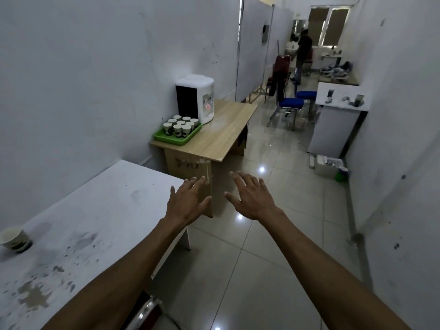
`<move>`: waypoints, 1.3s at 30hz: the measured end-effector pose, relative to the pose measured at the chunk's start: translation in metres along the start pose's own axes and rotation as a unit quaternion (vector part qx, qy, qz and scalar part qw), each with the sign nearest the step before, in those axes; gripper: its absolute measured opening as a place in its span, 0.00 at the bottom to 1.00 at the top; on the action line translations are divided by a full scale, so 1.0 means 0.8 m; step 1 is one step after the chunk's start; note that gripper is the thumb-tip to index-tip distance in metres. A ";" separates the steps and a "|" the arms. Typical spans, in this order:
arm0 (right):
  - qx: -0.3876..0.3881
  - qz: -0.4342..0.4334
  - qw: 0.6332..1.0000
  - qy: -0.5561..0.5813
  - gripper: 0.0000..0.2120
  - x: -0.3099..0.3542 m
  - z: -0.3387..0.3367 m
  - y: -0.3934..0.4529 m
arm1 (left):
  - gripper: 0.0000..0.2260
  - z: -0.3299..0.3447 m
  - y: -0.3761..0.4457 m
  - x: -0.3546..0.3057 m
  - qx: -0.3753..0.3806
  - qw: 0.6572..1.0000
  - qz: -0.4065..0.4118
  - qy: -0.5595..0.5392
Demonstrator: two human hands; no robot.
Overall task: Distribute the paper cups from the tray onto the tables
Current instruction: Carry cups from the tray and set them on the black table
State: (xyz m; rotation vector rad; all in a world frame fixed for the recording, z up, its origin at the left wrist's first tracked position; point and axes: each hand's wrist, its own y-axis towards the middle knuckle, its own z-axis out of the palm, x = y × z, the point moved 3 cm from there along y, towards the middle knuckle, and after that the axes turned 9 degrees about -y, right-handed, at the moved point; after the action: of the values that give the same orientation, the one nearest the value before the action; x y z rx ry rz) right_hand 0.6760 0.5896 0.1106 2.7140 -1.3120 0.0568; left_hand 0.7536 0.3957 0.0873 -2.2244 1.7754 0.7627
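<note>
A green tray holding several paper cups sits on the wooden table by the left wall, beside a white water dispenser. One paper cup stands alone on the stained white table at the near left. My left hand and my right hand are both stretched forward in the air with fingers spread, holding nothing, well short of the tray.
Tiled floor runs ahead along a narrow room. Blue chairs and a red chair stand farther down. A white cabinet lines the right wall, with clutter on the floor beside it. A person stands at the far end.
</note>
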 end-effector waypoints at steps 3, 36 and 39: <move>-0.001 -0.022 1.000 0.002 0.34 -0.027 0.018 0.083 | 0.31 0.017 0.074 0.023 -0.026 0.999 -0.017 -0.008; 0.084 -0.221 0.966 0.105 0.28 -0.201 0.160 0.990 | 0.18 0.135 0.801 0.263 -0.203 0.753 -0.407 -0.476; 0.095 -0.242 0.959 0.115 0.27 -0.174 0.185 1.042 | 0.11 0.149 0.820 0.301 -0.236 0.692 -0.435 -0.526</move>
State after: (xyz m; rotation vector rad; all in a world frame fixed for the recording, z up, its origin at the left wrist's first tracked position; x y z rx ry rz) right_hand -0.0664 0.1660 0.0324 2.9916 -0.5860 0.4526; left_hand 0.1328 0.0733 -0.0285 -1.7577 -0.0638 1.7696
